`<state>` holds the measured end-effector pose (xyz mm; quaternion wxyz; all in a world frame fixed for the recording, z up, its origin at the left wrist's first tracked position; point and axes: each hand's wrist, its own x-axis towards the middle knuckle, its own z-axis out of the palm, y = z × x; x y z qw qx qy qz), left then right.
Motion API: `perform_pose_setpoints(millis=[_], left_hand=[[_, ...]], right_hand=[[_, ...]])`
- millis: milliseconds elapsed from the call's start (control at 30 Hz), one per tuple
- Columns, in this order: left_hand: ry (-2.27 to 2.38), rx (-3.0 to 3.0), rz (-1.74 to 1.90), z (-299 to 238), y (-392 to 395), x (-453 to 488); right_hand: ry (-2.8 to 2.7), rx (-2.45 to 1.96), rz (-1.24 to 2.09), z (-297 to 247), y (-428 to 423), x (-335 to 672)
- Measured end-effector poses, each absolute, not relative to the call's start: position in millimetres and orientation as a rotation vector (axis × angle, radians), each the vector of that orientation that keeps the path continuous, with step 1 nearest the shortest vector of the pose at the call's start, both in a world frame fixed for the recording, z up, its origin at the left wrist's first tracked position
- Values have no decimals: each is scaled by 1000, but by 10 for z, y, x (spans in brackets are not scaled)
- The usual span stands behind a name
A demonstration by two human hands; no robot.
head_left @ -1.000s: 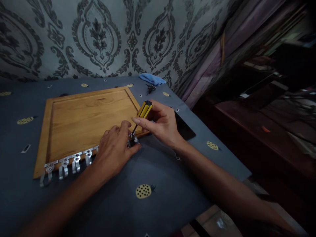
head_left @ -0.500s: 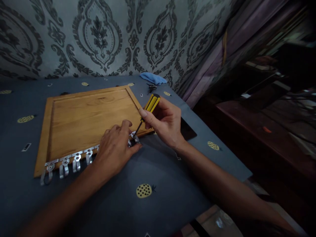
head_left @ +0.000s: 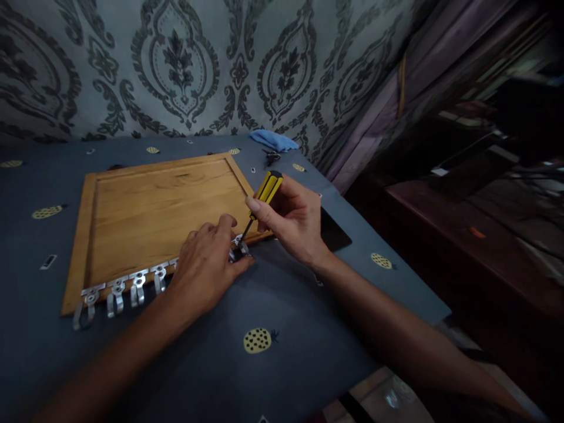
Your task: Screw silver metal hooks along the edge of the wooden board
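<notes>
A framed wooden board (head_left: pixel 163 202) lies flat on the table, and a metal hook rail (head_left: pixel 139 278) with several hooks runs along its near edge. My left hand (head_left: pixel 205 258) is closed over the right part of the rail, thumb by the last hook and fingers on the board side, covering some hooks. Pinched in my right hand (head_left: pixel 299 220) is a screwdriver (head_left: pixel 269 188) with a yellow and black handle. Its shaft slants down and its tip meets the rail's right end, near my left fingertips. The screw head there is too small to make out.
A blue cloth (head_left: pixel 274 140) and a small dark object (head_left: pixel 271 157) lie at the back of the table (head_left: pixel 308 335). A flat black thing (head_left: pixel 335 229) shows right of the board. The patterned wall (head_left: pixel 238 70) stands behind; dark furniture (head_left: pixel 476 235) is at the right.
The screwdriver handle has tilted and shifted slightly left, turning a little in my right fingers. My left hand and the board stay in place.
</notes>
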<state>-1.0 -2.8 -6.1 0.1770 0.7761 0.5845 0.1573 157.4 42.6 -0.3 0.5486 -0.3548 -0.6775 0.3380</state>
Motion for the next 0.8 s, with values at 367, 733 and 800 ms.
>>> perform_pose_setpoints(millis=[367, 733, 800], left_hand=[[1654, 2209, 407, -52, -31, -18], [1648, 2220, 413, -43, -34, -12], [1641, 2216, 397, -35, -35, -17]], right_hand=[[-1709, -832, 643, -45, 396, 1588], [-1738, -829, 588, -45, 422, 1569], [-1742, -837, 589, -43, 424, 1572]])
